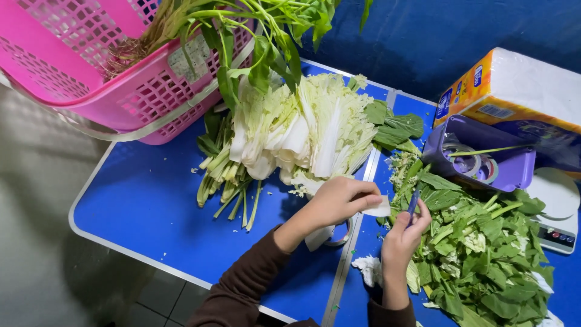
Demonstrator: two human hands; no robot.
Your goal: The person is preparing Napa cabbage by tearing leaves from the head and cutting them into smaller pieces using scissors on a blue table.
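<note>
My left hand (336,201) pinches a small white piece of cabbage leaf (379,209) over the seam of the blue table (145,206). Just to its right, my right hand (404,234) grips a small blue-handled knife (414,202), blade pointing up toward the leaf piece. A roll of tape (339,235) lies under my left wrist. Behind my left hand is a pile of pale cabbage leaves (308,130), with green stalks (225,177) on its left. To my right hand's right lies a heap of cut green leaves (484,248).
A pink plastic basket (91,79) holding long-stemmed greens (254,36) overhangs the table's back left. A purple tub (484,154) with tape rolls, a pack of tissue (514,91) and a white scale (560,212) stand at the right. Floor tiles lie at the left.
</note>
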